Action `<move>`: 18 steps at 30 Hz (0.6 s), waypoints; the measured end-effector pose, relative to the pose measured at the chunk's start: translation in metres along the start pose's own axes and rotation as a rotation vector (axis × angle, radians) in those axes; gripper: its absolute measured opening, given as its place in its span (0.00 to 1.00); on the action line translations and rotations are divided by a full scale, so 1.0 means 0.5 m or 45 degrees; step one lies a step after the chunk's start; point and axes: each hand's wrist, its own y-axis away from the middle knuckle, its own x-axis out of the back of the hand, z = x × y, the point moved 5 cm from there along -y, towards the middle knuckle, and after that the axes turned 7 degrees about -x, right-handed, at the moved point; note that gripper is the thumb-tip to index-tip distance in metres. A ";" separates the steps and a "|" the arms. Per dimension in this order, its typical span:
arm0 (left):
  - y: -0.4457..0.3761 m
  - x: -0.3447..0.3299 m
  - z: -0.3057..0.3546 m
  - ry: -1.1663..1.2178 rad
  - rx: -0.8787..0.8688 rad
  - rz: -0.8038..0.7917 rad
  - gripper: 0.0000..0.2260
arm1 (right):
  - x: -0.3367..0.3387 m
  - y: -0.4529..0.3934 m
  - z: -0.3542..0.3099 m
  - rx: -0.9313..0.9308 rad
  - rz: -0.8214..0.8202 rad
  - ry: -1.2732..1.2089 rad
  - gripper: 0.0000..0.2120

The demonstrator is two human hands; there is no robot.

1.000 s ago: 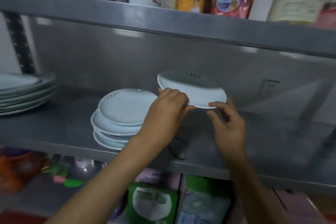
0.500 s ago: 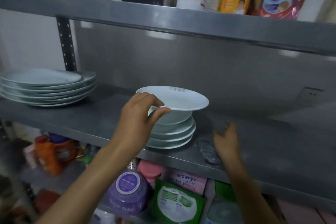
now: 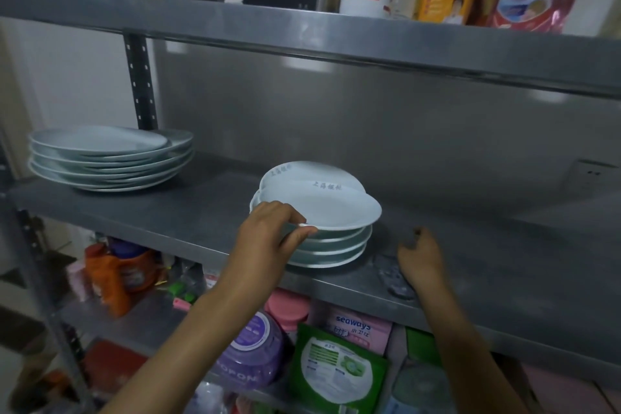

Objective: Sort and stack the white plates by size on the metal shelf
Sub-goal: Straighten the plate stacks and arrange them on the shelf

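Metal shelf (image 3: 208,212), left hand (image 3: 268,239) grip pinching top plate (image 3: 322,208) near rim on small stack (image 3: 329,249), right hand (image 3: 421,257) loosely curled, empty

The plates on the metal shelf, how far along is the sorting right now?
Mostly done, it seems. The large plates sit stacked at the shelf's left end. The small plates form a second pile mid-shelf. The left hand pinches the top plate, which sits off-centre; the right hand holds nothing. Left: square up that plate and let go. No loose plates show.
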 end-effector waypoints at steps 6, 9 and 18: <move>0.017 -0.007 -0.006 0.030 0.072 -0.027 0.07 | 0.009 0.019 -0.005 0.031 -0.007 -0.053 0.21; 0.026 -0.006 -0.001 0.012 0.050 -0.043 0.14 | 0.032 0.039 -0.023 0.095 0.074 -0.224 0.22; 0.016 0.060 -0.037 -0.169 0.046 0.008 0.20 | 0.060 0.188 -0.253 0.875 0.115 -0.058 0.24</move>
